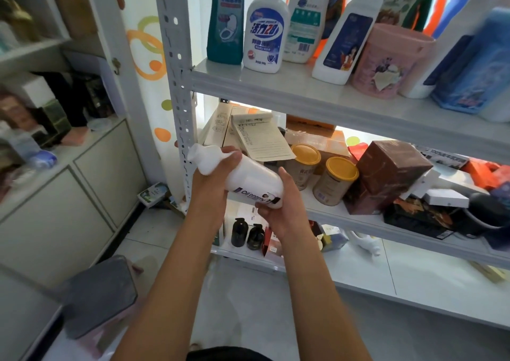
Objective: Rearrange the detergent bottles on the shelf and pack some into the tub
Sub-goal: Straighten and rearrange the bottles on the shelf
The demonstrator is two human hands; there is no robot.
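before the shelf [317,95], both hands [281,211] gripping white spray bottle [248,175]

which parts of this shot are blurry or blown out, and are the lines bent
Head view: the white spray bottle held in the left hand and right hand is fairly sharp, its label readable; the blue bottle at the right edge and the cabinet on the left are smeared; backlight behind the shelf rack is blown out; its upright bows from wide-angle distortion.
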